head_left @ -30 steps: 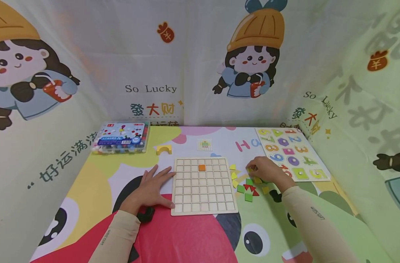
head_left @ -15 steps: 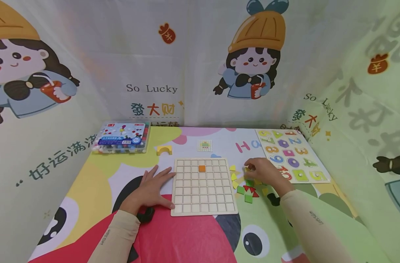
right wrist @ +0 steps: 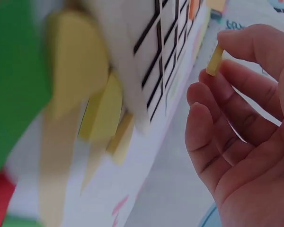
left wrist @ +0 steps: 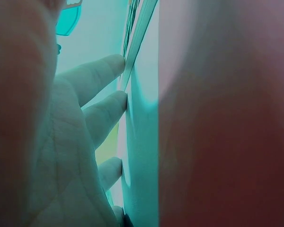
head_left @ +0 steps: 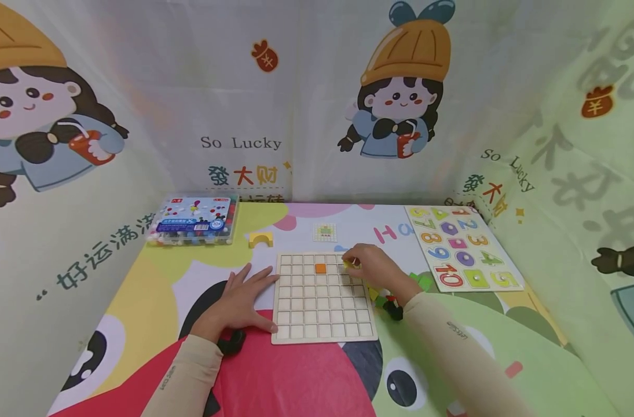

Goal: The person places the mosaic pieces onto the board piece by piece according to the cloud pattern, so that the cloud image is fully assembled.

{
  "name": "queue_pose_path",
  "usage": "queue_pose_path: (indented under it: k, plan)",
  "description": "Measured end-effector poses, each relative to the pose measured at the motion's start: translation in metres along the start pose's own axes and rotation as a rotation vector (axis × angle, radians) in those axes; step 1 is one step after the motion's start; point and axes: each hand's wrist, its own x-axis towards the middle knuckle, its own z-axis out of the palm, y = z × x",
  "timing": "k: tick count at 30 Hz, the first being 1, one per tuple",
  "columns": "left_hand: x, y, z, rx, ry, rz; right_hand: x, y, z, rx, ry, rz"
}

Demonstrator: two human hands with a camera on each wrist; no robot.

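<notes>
Placement is the step: your right hand (head_left: 371,267) pinches a yellow tile (head_left: 346,264) over the grid board (head_left: 322,298), two cells right of the orange tile (head_left: 320,268). Your flat left hand (head_left: 244,298) steadies the board; next, seat the tile squarely.

my left hand (head_left: 244,298) lies flat left of the grid board (head_left: 322,298); my right hand (head_left: 371,266) is over its far right corner, the number puzzle (head_left: 465,246) further right.

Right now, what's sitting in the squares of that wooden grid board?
One orange tile lies in the grid board. The right hand pinches a yellow piece over the right edge and hides some squares; the rest look bare.
</notes>
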Motion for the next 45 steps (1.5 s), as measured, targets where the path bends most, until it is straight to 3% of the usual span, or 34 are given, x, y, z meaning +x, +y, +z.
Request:
queue_pose_path:
  k: [11, 16, 23, 33, 45]
  plan:
    - [0.001, -0.001, 0.002, 0.011, -0.004, -0.003, 0.027, -0.018, 0.02, -0.067, -0.087, -0.04]
    - [0.002, -0.001, 0.002, 0.015, -0.003, 0.005, 0.033, -0.021, 0.026, -0.088, -0.123, 0.003]
    - [0.001, 0.0, 0.001, 0.016, -0.005, 0.0, 0.035, -0.024, 0.025, -0.041, -0.127, 0.056]
    - [0.001, -0.001, 0.002, 0.023, -0.002, -0.002, 0.035, -0.022, 0.024, 0.056, -0.115, 0.07]
    - [-0.003, 0.004, 0.0, 0.017, 0.0, 0.002, 0.032, -0.02, 0.028, 0.095, -0.086, 0.086]
